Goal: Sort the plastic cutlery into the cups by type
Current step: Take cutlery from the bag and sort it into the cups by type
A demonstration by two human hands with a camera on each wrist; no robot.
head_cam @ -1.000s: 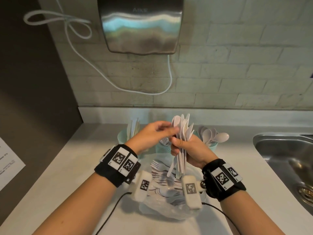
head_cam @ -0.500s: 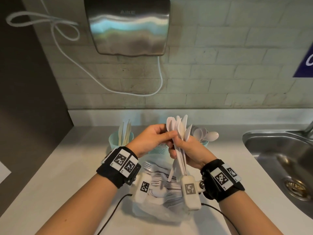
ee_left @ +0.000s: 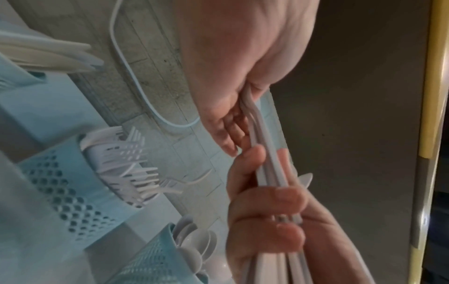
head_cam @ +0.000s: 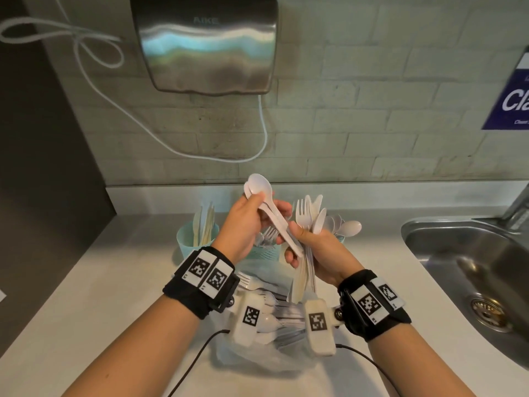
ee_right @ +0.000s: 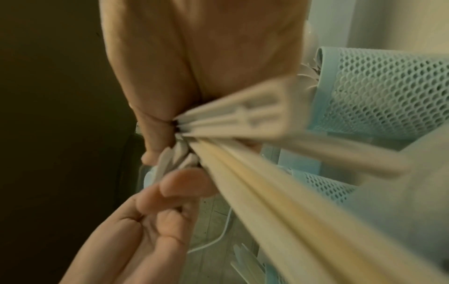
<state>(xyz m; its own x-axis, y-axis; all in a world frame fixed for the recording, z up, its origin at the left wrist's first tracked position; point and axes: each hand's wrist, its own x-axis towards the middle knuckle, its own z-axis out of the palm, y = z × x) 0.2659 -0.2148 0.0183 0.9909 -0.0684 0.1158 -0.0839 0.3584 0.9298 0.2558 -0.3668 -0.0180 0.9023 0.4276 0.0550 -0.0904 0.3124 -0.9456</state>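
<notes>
Spoons (head_cam: 264, 206) are coming out of a mixed handful as I am sorting plastic cutlery over the tabletop (head_cam: 94, 299). My left hand (head_cam: 247, 224) is pinching two or three of them near the bowls, thumb on top and fingers curled beneath, so the handles are sliding free at a slant across my right thumb. My right hand (head_cam: 317, 253) is wrapping its grip tightly round the remaining bundle (head_cam: 307, 224), forks and at least one spoon fanning upward and the handles hanging below the fist; I am holding it upright so each head is showing its type. Both hands are working above the open plastic bag (head_cam: 257, 348), where unsorted pieces are lying, probably so anything I drop is falling back into the pile.

Three pale blue cups are standing in a row behind my hands, near the wall. The left cup (head_cam: 186, 239) is holding flat knife-like pieces, the middle cup (ee_left: 60, 188) is bristling with forks, and the right cup (ee_left: 150, 259) is carrying spoons. Judging by that layout, I am getting ready to carry these spoons across to the right cup, past my own right hand, which is partly blocking the path.
</notes>
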